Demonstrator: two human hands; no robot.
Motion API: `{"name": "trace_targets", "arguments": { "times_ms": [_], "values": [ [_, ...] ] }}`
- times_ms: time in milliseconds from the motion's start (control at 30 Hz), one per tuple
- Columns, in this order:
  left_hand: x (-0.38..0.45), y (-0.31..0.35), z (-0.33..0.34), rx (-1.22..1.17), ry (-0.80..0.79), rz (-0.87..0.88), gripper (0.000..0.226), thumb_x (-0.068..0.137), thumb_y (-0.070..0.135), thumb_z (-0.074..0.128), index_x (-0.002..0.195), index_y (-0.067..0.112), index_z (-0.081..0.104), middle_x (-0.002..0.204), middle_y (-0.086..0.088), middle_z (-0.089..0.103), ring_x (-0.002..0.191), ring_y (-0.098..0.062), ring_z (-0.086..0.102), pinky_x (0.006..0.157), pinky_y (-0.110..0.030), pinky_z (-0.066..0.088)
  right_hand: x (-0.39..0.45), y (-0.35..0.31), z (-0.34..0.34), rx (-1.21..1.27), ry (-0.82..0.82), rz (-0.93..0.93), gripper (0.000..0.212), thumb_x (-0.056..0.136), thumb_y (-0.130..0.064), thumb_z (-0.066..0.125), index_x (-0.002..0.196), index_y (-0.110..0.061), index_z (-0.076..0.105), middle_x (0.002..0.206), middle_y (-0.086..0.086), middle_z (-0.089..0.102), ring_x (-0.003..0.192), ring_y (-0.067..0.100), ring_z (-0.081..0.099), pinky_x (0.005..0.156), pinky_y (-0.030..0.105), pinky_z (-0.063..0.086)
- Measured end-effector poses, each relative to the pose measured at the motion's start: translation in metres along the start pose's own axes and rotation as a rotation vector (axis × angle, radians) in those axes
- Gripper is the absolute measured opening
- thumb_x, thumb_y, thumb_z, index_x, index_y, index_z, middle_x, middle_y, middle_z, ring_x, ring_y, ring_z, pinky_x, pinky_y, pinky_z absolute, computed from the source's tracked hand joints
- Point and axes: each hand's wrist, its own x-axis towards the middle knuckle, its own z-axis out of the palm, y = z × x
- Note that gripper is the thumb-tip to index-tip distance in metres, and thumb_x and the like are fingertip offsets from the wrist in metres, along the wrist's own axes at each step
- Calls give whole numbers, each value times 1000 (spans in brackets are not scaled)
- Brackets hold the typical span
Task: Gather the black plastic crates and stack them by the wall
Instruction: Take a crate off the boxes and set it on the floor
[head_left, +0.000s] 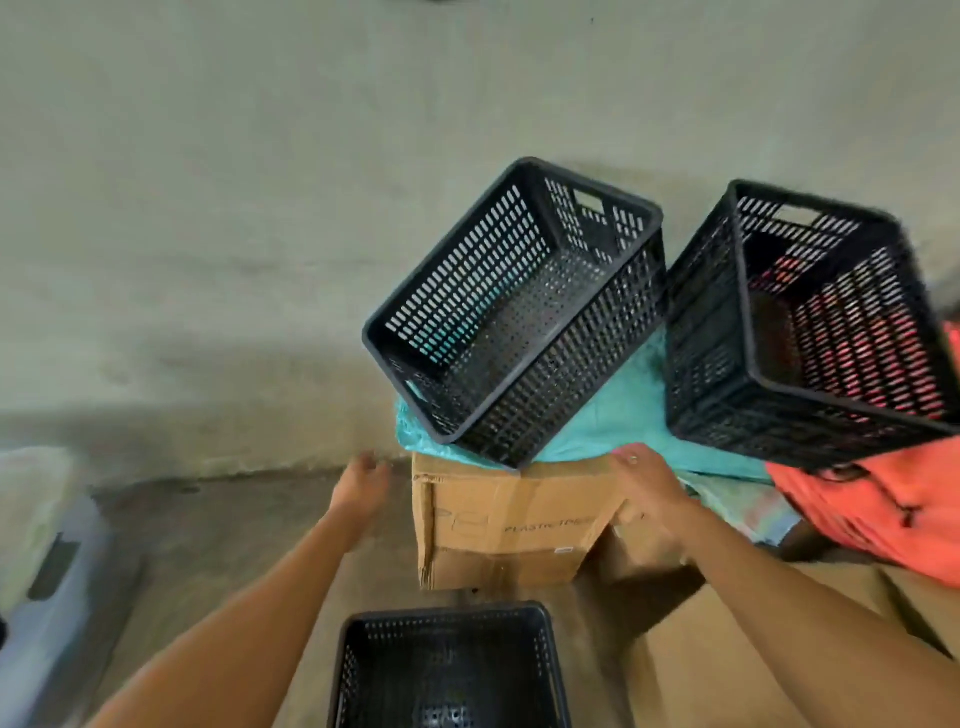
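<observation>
Three black perforated plastic crates are in view. One crate lies tilted on a teal cloth atop a cardboard box, its opening facing me. A second crate stands tilted to its right, with something red showing through its slots. A third crate sits upright on the floor at the bottom, between my forearms. My left hand hovers open just below and left of the middle crate. My right hand is open below that crate's lower right corner, over the box. Neither hand touches a crate.
A cardboard box carries the teal cloth. Orange fabric lies to the right, flat cardboard under my right arm. A grey-white container stands at the left. The concrete wall rises behind.
</observation>
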Motion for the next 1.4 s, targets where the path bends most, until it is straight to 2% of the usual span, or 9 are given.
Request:
{"name": "trace_targets", "arguments": {
  "times_ms": [100, 267, 467, 567, 667, 800, 867, 1200, 1400],
  "values": [
    [16, 44, -7, -120, 17, -22, 54, 96, 27, 48, 147, 13, 39, 135, -24, 56, 121, -42, 56, 101, -48, 47, 20, -69, -58, 58, 178, -135, 24, 95, -22, 51, 111, -8, 64, 111, 16, 66, 99, 32, 60, 76, 31, 41],
    [55, 89, -2, -193, 92, -27, 59, 97, 25, 51, 150, 9, 33, 145, -20, 47, 126, -38, 50, 107, -50, 42, 77, -176, -128, -52, 276, -442, 16, 97, -26, 47, 104, -18, 58, 99, 3, 61, 94, 27, 58, 78, 36, 46],
    [125, 111, 32, -259, 190, -120, 68, 94, 23, 53, 154, 6, 25, 148, -19, 43, 130, -39, 46, 106, -48, 42, 200, -267, -152, -427, 398, -644, 30, 92, -29, 48, 119, -17, 54, 121, 10, 54, 111, 32, 50, 90, 44, 41],
    [157, 110, 47, -224, 250, -205, 61, 94, 23, 53, 148, 0, 35, 136, -21, 53, 116, -40, 56, 92, -45, 49, 258, -291, -143, -552, 314, -604, 42, 90, -28, 52, 129, -13, 46, 133, 15, 46, 122, 36, 42, 95, 47, 38],
    [182, 105, 60, -283, 257, -242, 30, 94, 12, 50, 114, -8, 58, 87, -19, 63, 74, -32, 62, 68, -40, 52, 302, -297, -129, -589, 187, -511, 66, 91, -26, 57, 147, -10, 26, 147, 19, 36, 131, 39, 38, 100, 48, 38],
    [195, 110, 65, -415, 282, -251, 16, 97, 2, 40, 88, -1, 52, 66, -14, 57, 46, -23, 52, 42, -28, 46, 342, -303, -127, -460, 124, -418, 46, 93, -15, 54, 134, 2, 42, 91, 16, 62, 73, 28, 67, 57, 29, 49],
    [198, 110, 64, -475, 284, -281, 25, 98, 5, 39, 78, 2, 52, 58, -11, 57, 42, -22, 50, 41, -27, 46, 354, -303, -129, -422, 47, -403, 34, 96, -13, 50, 123, 8, 53, 72, 13, 59, 56, 22, 59, 46, 26, 42],
    [185, 128, 44, -306, 389, -180, 28, 100, 17, 34, 87, 4, 56, 58, -6, 41, 38, -17, 36, 36, -20, 32, 342, -263, -153, -254, -20, -295, 37, 100, -19, 47, 127, 6, 50, 71, 12, 51, 56, 21, 48, 47, 31, 42],
    [163, 128, -38, -80, 406, -69, 38, 94, 23, 36, 100, -6, 60, 65, -15, 50, 45, -26, 43, 52, -40, 45, 274, -220, -144, -37, -88, -159, 33, 100, -22, 45, 118, 5, 52, 61, 7, 38, 47, 16, 32, 41, 27, 33]
  ]
}}
